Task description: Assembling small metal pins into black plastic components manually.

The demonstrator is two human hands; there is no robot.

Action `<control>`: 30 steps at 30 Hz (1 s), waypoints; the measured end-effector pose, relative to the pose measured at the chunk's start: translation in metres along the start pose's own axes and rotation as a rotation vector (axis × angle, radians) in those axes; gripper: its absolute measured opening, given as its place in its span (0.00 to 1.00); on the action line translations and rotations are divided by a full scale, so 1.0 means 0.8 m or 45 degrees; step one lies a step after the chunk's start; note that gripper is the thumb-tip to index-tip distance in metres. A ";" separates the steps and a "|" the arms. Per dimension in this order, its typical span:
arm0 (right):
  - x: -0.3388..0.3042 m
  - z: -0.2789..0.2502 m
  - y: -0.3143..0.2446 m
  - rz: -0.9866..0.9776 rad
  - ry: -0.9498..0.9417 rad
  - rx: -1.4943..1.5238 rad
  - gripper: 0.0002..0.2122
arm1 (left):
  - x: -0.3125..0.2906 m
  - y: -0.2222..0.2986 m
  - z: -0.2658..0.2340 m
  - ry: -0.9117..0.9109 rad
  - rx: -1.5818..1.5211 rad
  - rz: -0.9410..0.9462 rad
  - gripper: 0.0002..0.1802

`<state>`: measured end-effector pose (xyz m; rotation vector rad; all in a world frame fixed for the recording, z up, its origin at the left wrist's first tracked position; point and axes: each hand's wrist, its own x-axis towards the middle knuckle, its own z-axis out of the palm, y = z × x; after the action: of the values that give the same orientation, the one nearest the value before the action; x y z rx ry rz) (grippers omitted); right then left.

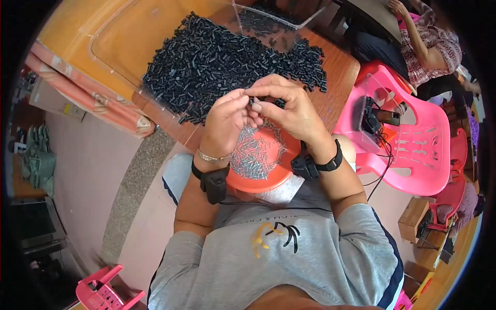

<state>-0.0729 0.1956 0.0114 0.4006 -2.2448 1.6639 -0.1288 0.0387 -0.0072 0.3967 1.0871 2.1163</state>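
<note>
My left hand (226, 116) and my right hand (294, 111) meet above an orange-red bowl on my lap. Pinched between their fingertips is a small black cylindrical part (252, 101), mostly covered by the fingers. More black bits show under the curled fingers of the right hand. Inside the bowl (293, 150) lie many small, thin silvery metal pieces (253, 157), too small to name surely. Just beyond my hands spreads a large heap of short black cylindrical parts (206, 64) on the table.
A brown wooden table (338, 77) carries the heap and clear plastic bins (98, 49). To the right, a pink plastic chair (423, 150) holds a clear box (364, 111) with black devices and cables. Another person (429, 49) sits at the far right. Cables run from my wrist straps.
</note>
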 end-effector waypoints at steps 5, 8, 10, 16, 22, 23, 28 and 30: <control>-0.001 0.001 0.000 0.120 -0.016 0.238 0.11 | 0.006 -0.006 -0.013 -0.123 -0.209 -0.070 0.10; 0.002 -0.018 -0.001 0.007 -0.085 -0.237 0.11 | 0.008 -0.010 -0.024 -0.147 -0.371 -0.127 0.10; 0.001 -0.032 -0.003 0.132 -0.149 -0.619 0.11 | 0.008 -0.011 -0.026 -0.081 -0.477 -0.168 0.10; -0.007 -0.034 0.019 0.214 -0.344 -1.093 0.09 | 0.012 -0.013 -0.039 -0.085 -0.611 -0.181 0.13; -0.004 -0.034 0.040 0.245 -0.378 -1.042 0.09 | 0.009 -0.008 -0.029 0.112 -0.398 -0.063 0.09; -0.004 -0.034 0.044 0.211 -0.364 -1.013 0.09 | 0.010 -0.008 -0.029 0.146 -0.318 0.004 0.09; 0.003 -0.041 0.049 0.182 -0.228 -1.014 0.09 | 0.014 -0.005 -0.044 0.002 -0.341 0.065 0.12; 0.001 -0.046 0.056 0.097 -0.115 -1.039 0.08 | 0.014 -0.005 -0.042 0.003 -0.335 0.052 0.12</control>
<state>-0.0890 0.2434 -0.0171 0.1779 -2.7722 0.6386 -0.1530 0.0288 -0.0314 0.2918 0.7931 2.2594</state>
